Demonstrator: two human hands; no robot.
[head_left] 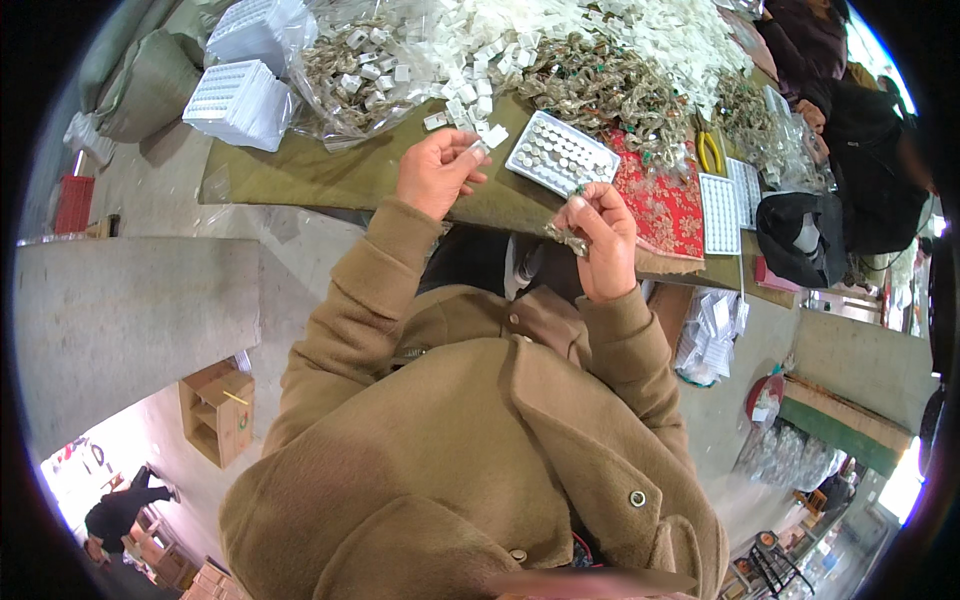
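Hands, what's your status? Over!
Left fingers: pinching white piece. Right fingers: holding brown bundle. White tray: near right fingers. Brown tangle: crowding tray's far edge.

Disc tray (545, 184) is white; its discs (560, 150) read silver-grey. Right of it, cloth (655, 205) is red with pale gold florals (the boldest print). Farther right, pliers (709, 155) show yellow handles. Behind it, the tangled heap (610, 88) is brownish, flecked green. Beneath it, table cover (300, 178) is olive. Nearer than it, coat (440, 420) is plain brown.

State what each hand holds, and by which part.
Left hand: small white piece, exact part unclear. Right hand: brownish bundle, seemingly near its green end.
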